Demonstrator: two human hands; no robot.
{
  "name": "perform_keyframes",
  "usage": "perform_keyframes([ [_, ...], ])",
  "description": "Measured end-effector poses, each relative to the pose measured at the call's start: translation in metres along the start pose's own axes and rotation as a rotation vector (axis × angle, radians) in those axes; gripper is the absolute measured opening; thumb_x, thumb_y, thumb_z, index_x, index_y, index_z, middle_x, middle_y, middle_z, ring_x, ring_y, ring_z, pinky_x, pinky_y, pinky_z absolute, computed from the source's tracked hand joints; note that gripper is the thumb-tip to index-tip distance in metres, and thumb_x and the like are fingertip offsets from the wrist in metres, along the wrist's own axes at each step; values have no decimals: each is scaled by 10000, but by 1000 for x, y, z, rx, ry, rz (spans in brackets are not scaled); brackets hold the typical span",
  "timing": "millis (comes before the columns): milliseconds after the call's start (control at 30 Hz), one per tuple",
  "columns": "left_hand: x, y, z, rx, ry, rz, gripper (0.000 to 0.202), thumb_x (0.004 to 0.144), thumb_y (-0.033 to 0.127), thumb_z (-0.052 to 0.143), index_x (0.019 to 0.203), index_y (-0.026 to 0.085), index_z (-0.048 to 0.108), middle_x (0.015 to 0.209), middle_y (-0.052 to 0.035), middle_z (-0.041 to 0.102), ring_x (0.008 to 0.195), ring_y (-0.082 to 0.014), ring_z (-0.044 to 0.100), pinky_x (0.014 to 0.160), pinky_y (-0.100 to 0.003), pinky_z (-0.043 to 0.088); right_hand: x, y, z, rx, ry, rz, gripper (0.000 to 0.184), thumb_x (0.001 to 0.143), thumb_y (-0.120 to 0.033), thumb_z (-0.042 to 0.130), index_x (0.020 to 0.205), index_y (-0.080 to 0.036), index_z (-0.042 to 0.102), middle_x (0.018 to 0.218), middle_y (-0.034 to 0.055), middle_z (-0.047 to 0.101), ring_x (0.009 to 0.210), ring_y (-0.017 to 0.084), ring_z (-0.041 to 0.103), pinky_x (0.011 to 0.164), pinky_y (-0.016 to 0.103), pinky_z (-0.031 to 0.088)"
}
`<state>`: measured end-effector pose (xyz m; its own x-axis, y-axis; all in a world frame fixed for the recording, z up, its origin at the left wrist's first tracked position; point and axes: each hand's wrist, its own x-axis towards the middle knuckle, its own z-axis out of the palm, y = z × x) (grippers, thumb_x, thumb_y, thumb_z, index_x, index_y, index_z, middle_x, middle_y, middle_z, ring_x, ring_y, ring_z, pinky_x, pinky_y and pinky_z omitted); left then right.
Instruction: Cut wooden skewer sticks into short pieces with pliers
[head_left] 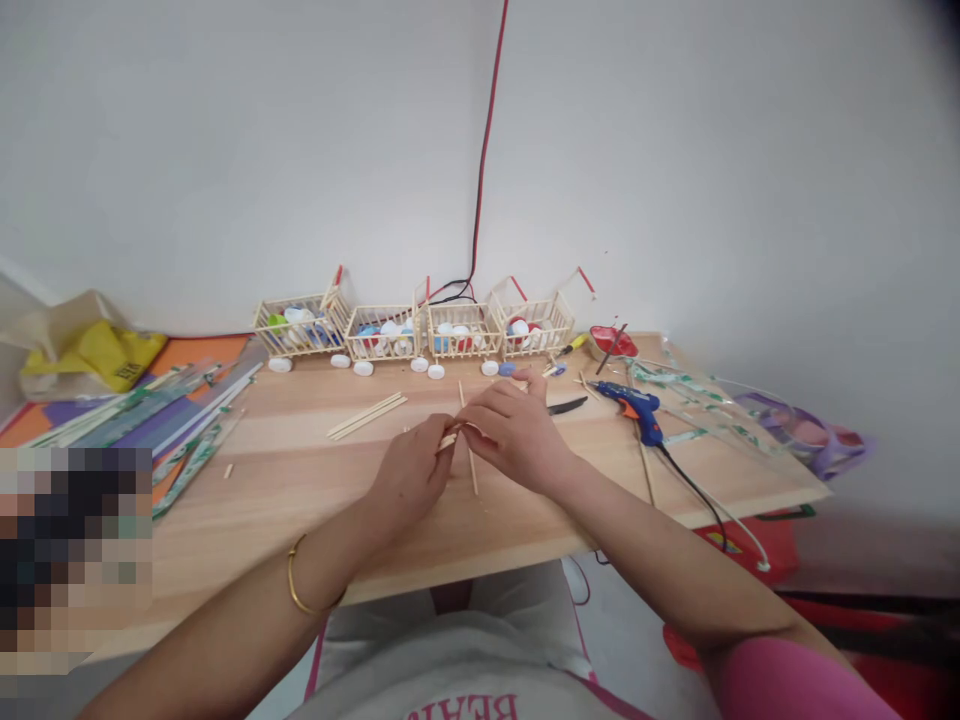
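"Where are the hands?"
"Above the middle of the worktop [285,465], toward its near edge. The left hand [416,460] has its grip clamped on a pale wooden piece [448,441], partly hidden; the right hand [517,428] meets it there, its grip unclear to me."
"Around them?"
"A loose stick [472,468] beneath, a small bundle [367,415] leftward, stick carts [424,335] along the far edge, a blue glue gun [637,405] toward the right edge."

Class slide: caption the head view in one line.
Left hand pinching a stick, right hand beside it, four toy carts behind.
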<state>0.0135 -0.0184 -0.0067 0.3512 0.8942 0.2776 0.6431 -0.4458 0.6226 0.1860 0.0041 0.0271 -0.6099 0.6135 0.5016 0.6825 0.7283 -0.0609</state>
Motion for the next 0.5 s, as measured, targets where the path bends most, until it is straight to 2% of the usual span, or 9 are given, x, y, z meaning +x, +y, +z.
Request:
perform_keyframes([
  [200, 1, -1, -1, 133, 8, -20, 206, 827, 177, 370, 973, 171, 515, 892, -76, 644, 814, -221, 598, 706, -324, 420, 4, 5, 7, 18, -3, -23, 152, 876, -210, 468, 863, -208, 620, 793, 4, 651, 819, 144, 522, 883, 384, 190],
  [333, 3, -1, -3, 154, 28, -32, 191, 805, 151, 372, 919, 185, 522, 831, -58, 632, 800, -205, 593, 702, -302, 414, 7, 5, 15, 27, 15, -15, 162, 883, -213, 461, 872, -206, 623, 820, 17, 658, 825, 147, 520, 804, 353, 209],
  [500, 4, -3, -4, 187, 62, -59, 184, 794, 146, 383, 910, 194, 517, 822, -51, 621, 817, -209, 589, 696, -298, 407, 8, 3, 22, 40, 65, 21, 168, 890, -234, 457, 879, -215, 624, 824, 21, 657, 819, 148, 517, 782, 348, 203],
])
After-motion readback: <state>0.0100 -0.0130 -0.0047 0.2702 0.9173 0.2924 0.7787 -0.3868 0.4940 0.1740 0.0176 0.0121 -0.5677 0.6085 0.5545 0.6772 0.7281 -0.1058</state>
